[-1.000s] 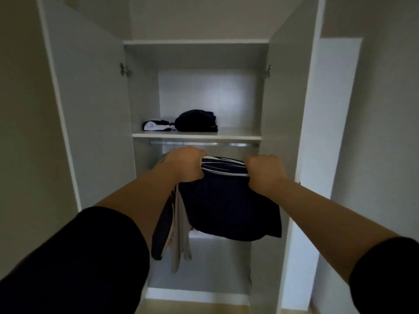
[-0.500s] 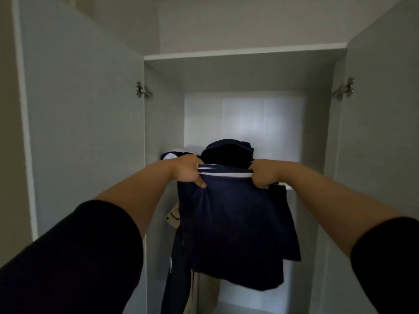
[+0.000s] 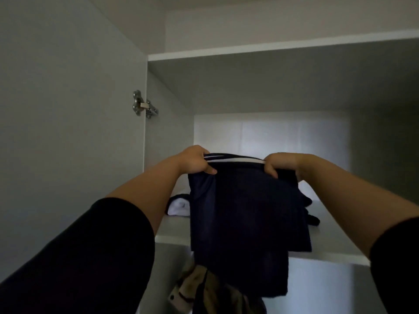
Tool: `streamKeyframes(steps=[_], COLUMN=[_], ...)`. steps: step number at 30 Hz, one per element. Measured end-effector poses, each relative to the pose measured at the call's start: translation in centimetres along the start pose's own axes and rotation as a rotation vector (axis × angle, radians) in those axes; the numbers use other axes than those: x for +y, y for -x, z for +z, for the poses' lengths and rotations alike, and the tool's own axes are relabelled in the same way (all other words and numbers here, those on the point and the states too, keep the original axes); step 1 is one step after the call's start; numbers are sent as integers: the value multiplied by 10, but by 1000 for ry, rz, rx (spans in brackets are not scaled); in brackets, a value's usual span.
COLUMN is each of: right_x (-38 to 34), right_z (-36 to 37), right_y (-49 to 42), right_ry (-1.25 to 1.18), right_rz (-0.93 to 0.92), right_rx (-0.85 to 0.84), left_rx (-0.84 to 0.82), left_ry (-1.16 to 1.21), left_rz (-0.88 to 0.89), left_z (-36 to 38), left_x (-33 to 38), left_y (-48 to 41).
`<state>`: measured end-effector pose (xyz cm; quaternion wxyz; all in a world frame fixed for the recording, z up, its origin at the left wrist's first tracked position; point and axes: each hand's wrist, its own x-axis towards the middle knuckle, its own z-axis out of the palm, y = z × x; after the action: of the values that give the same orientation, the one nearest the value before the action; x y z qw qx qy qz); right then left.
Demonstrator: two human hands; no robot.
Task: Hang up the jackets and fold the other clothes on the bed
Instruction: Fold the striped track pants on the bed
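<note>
I hold a folded dark navy garment (image 3: 244,223) with white stripes along its top edge, raised in front of the wardrobe's upper compartment. My left hand (image 3: 195,160) grips its top left corner and my right hand (image 3: 278,163) grips its top right corner. The garment hangs down over the front edge of the shelf (image 3: 335,252). A folded white and dark piece (image 3: 179,206) lies on the shelf at the left. A dark folded pile (image 3: 311,217) sits mostly hidden behind the held garment. A beige jacket (image 3: 199,288) hangs below the shelf.
The left wardrobe door (image 3: 68,132) stands open, with a metal hinge (image 3: 144,106) on its inner edge. The compartment's top panel (image 3: 272,51) spans above my hands. The back wall (image 3: 272,132) is bare.
I have stepped closer and lifted the navy garment from below the shelf up to the shelf compartment. Both hands keep their grip on its top corners.
</note>
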<state>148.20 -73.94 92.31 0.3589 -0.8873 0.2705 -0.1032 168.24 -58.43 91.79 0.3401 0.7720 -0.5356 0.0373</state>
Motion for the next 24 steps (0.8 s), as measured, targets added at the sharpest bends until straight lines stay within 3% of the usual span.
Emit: streamKeyframes(steps=[5,9,11,14,15,17,19,21,24], right_x=[-36,-54,-68,-92,-97,-96,-83,-59,-8], right_z=[-34,-49,-55,-70,-72,-68,-54,-30,20], right_y=[-72,-137,-170,-224,-239,-261,-278,-289,-291], right_ry=[-131,-134,-54,149,236,332,452,612,770], right_rz=[-119,-150,-176,-413,-489,-602,-671,-682,-629], right_rx=[93,168,293,716,851,944,876,703,319], left_rx=[-64,149,339,673,733,756,658,408,-279], left_ry=[256,404,310,-1,-86,-293,-605,-884,-991], left_rz=[-162,-122,-50,62,91,135,157,140,-95], left_z=[-37,-44,-47,-63,-68,-71,-65,-55,-33], left_x=[-35,-62,-65,-64,-64,-76,-99,-119,-133], left_y=[-69,-124,-155,-200,-209,-218,-218,-213,-204])
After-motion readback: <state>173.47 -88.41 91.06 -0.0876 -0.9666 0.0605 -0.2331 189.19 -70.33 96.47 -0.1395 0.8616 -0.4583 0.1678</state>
